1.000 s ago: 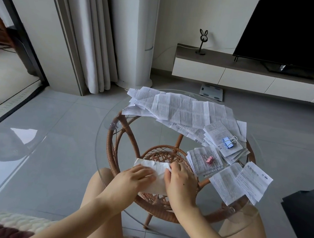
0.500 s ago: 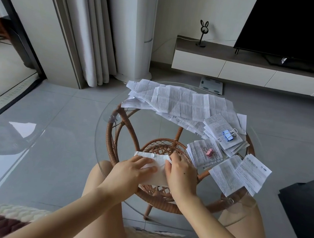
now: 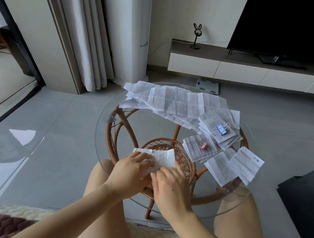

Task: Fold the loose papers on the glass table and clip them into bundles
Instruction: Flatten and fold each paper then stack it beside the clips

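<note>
We sit at the round glass table (image 3: 100, 132) with both hands on 1 folded white paper (image 3: 161, 155). The paper lies on the glass at the near side, above the wicker base (image 3: 185, 161).

Our left hand (image 3: 132, 167) rests on its left half, fingers nearly straight and slightly apart, pressing it flat. Our right hand (image 3: 171, 185) covers its near right corner, fingers close together and laid across the sheet, thumb along the right edge. Neither hand curls round anything.

Across the far side of the table, loose papers (image 3: 173, 101) overlap in a spread. To the right lies a far bundle (image 3: 210, 118) held by a blue clip (image 3: 221, 130), and nearer us a near bundle (image 3: 193, 151) held by a pink clip (image 3: 204, 146). Just beside the near bundle, 2 folded sheets (image 3: 223, 166) overlap at the right rim.
</note>
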`<action>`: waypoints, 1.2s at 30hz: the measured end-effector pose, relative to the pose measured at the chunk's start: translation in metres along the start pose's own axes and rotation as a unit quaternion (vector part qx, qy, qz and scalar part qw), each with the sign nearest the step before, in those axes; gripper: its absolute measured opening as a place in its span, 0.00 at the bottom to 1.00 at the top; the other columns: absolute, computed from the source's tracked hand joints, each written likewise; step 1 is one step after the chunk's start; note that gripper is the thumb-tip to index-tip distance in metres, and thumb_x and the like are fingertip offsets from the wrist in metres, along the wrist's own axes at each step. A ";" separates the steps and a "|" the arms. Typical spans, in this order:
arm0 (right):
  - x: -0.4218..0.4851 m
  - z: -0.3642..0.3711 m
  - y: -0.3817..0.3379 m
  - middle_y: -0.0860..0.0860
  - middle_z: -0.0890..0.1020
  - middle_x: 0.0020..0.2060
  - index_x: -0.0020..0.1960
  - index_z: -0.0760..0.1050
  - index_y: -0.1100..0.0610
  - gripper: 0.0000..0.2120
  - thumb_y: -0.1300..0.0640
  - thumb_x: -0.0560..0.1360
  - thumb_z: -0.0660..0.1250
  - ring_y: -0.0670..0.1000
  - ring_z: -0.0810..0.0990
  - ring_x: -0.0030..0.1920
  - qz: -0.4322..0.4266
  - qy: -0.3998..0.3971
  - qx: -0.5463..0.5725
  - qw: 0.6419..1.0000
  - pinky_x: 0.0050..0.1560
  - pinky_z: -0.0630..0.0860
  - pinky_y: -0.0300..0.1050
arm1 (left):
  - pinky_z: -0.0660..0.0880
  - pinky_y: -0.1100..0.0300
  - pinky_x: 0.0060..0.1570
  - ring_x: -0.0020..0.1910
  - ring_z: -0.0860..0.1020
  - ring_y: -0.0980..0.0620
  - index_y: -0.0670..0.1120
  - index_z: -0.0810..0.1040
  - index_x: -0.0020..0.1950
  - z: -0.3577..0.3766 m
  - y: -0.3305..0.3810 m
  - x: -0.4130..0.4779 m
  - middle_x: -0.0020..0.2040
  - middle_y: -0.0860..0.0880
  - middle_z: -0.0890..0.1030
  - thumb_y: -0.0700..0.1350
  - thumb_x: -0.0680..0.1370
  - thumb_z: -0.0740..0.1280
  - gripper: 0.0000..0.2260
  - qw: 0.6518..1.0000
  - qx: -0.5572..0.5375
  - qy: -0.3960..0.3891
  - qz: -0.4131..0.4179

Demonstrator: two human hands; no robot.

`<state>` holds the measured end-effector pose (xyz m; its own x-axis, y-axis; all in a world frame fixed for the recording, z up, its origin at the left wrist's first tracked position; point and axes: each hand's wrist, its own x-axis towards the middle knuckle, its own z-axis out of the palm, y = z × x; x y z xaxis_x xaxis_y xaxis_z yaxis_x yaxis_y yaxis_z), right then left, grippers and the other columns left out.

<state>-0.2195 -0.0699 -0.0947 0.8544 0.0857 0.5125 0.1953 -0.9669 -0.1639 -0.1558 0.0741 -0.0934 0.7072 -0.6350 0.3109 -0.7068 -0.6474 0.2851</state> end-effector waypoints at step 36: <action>-0.032 -0.041 0.051 0.50 0.80 0.49 0.46 0.78 0.57 0.29 0.31 0.67 0.60 0.50 0.78 0.49 -0.221 -0.161 0.002 0.962 0.54 0.77 0.46 | 0.69 0.52 0.66 0.56 0.75 0.54 0.57 0.79 0.62 -0.030 0.017 -0.043 0.54 0.57 0.77 0.63 0.67 0.70 0.25 0.986 0.079 -0.145 0.037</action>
<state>-0.2567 -0.1316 -0.0845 0.7916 0.5596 0.2456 0.5758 -0.8176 0.0070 -0.1985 0.1030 -0.0746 0.6467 -0.7613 0.0473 -0.7603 -0.6384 0.1195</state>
